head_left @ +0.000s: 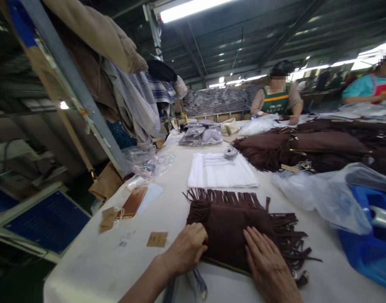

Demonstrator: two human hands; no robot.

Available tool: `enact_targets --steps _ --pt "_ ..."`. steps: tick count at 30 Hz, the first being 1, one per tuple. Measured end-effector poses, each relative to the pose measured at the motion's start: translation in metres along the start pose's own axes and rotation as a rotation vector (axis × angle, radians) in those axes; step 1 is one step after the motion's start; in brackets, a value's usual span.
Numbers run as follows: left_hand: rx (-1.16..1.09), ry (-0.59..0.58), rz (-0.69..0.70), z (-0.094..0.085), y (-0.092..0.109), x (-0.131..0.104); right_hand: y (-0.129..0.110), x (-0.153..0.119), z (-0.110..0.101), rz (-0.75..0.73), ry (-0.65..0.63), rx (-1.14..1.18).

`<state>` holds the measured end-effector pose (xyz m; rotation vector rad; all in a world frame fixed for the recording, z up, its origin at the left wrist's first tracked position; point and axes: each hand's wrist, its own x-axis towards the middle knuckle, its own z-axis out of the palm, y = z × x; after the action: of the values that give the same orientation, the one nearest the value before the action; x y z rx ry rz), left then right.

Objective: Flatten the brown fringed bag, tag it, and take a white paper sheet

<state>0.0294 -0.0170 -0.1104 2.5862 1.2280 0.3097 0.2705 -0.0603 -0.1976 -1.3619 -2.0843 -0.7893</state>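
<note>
A dark brown fringed bag (231, 229) lies flat on the white-covered table, its fringe spread along the far and right sides. A zipper edge runs along the side nearest me. My left hand (193, 246) is closed at the bag's left edge, fingers curled on the material; the fingertips are partly hidden. My right hand (268, 263) rests flat on the right part of the bag, fingers stretched out. Close to that hand, metal hardware (302, 277) shows at the bag's lower right corner. A folded white cloth (221, 172) lies just beyond the fringe.
To the left lie a brown card tag (157, 239), a phone (134, 203) and tags with string (108, 219). More brown fringed bags (328, 145) are piled at right, behind plastic film and a blue bin (366, 252). Grey packets (202, 134) sit farther back. A co-worker (276, 99) stands across the table.
</note>
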Motion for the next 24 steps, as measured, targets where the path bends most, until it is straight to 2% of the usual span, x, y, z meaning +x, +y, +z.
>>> enact_targets --steps 2,4,6,8,10,13,16,20,24 --pt "-0.079 0.189 0.04 0.0 -0.011 0.006 -0.002 0.001 -0.001 0.028 -0.019 -0.003" --pt "-0.1 0.362 -0.059 0.004 -0.025 0.017 -0.004 0.002 -0.003 0.059 -0.032 -0.002" --pt "-0.037 0.374 -0.211 0.018 -0.038 0.03 -0.006 0.002 -0.006 0.084 -0.047 0.009" --pt "0.049 0.293 -0.255 0.038 -0.043 0.041 -0.008 0.002 -0.008 0.117 -0.064 0.031" --pt "0.163 0.239 -0.167 0.058 -0.041 0.047 -0.01 0.002 -0.009 0.156 -0.082 0.06" --pt "0.396 0.334 0.045 0.074 -0.026 0.047 -0.011 0.002 -0.008 0.195 -0.105 0.087" --pt "0.614 0.448 0.284 0.071 -0.004 0.043 -0.011 0.005 -0.01 0.202 -0.095 0.106" --pt "0.748 0.383 0.559 0.063 0.02 0.04 -0.007 0.003 -0.021 0.183 -0.005 0.192" --pt "0.718 0.368 0.714 0.075 0.026 0.04 -0.008 -0.025 -0.037 0.088 0.139 0.204"
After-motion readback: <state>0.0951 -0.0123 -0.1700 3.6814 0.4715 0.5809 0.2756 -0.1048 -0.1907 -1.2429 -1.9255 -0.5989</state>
